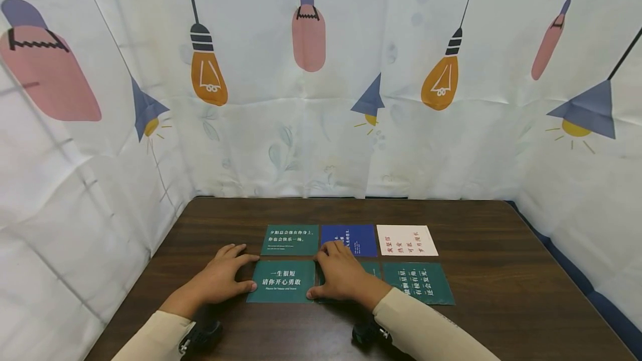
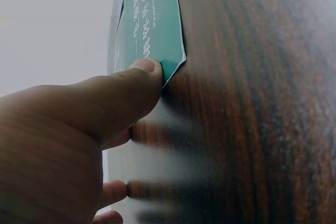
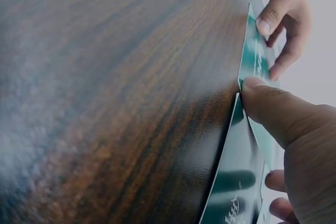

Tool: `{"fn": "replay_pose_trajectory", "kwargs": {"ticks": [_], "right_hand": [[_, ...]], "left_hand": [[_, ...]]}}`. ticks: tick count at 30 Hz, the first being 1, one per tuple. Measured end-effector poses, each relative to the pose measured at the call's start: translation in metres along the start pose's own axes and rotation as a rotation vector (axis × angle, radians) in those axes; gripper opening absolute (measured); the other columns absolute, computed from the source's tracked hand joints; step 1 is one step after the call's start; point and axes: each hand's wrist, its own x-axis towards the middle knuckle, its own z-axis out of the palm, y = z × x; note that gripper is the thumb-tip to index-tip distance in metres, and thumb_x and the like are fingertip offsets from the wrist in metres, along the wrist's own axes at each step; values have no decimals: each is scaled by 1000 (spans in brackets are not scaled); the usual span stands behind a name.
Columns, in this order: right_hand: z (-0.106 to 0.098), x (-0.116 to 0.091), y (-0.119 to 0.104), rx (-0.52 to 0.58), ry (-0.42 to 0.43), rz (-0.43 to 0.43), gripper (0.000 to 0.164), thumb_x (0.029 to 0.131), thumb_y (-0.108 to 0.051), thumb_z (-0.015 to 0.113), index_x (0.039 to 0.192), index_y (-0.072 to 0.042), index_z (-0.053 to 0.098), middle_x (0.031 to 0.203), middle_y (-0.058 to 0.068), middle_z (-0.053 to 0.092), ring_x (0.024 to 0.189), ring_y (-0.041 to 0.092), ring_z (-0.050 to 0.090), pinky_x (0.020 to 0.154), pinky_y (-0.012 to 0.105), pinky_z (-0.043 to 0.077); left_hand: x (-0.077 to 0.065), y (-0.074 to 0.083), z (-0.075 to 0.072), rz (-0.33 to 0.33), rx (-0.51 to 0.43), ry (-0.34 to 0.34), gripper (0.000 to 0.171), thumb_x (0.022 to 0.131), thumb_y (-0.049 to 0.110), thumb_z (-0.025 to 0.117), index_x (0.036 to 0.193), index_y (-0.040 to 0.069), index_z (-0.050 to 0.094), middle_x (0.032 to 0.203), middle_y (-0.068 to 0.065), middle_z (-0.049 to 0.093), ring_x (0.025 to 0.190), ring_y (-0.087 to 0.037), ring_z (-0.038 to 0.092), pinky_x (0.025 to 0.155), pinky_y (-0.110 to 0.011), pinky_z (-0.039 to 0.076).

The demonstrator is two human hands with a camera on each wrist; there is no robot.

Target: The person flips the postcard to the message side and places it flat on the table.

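A green card (image 1: 281,288) with white lettering lies at the front left of two rows of cards. My left hand (image 1: 220,276) touches its left edge with thumb and index finger spread apart. At its right edge rests my right hand (image 1: 342,273), thumb low and fingertips higher up. In the left wrist view the thumb (image 2: 139,80) presses by a corner of this card. The right wrist view has the other thumb (image 3: 260,95) where it meets the neighbouring green card (image 3: 231,166). My right hand hides much of that middle card in the head view.
Behind lie another green card (image 1: 291,241), a blue card (image 1: 365,243) partly covered by my right fingers, and a white card (image 1: 407,241) with red writing. A green card (image 1: 426,284) ends the front row. The brown table (image 1: 501,316) meets a printed curtain (image 1: 331,149).
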Motion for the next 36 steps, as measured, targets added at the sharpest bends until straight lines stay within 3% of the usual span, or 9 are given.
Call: {"fn": "replay_pose_trajectory", "kwargs": {"ticks": [9,15,22,28,32,36], "right_hand": [[1,0,-1,12,33,0,85,74,-71,80,134,-14,62,134,5,53,126,25,46,113,47,34],[2,0,-2,34,79,-9,82,72,-68,83,131,-15,62,131,3,56,127,25,48,116,46,32],[0,-1,-3,39,142,-22,70,75,-55,88,125,-12,64,123,3,61,121,24,53,115,44,32],[1,-2,-2,90,159,-4,63,78,-47,89,124,-13,64,114,-1,63,114,19,57,115,44,33],[2,-2,-2,126,177,0,58,79,-43,89,122,-13,63,108,-4,65,109,17,59,115,43,33],[2,-2,-3,177,204,-2,54,79,-36,90,120,-13,63,97,-9,63,96,13,57,99,36,46]], "left_hand": [[1,-1,2,5,-18,29,60,83,46,84,133,17,67,150,-28,44,141,-55,30,102,-74,32],[5,-4,3,20,-57,82,58,79,40,89,126,14,67,144,-21,53,136,-48,40,104,-67,35],[9,2,1,-32,-99,103,57,75,33,93,121,15,66,115,0,67,114,-29,58,95,-53,46],[10,5,0,-40,-103,111,52,76,25,93,119,15,65,87,14,61,92,-14,55,84,-45,47],[10,6,-1,-40,-115,118,47,79,20,90,118,12,65,81,17,62,85,-10,57,83,-44,49],[10,6,-2,-49,-152,117,40,83,17,87,116,12,65,82,15,67,82,-8,64,82,-44,51]]}}
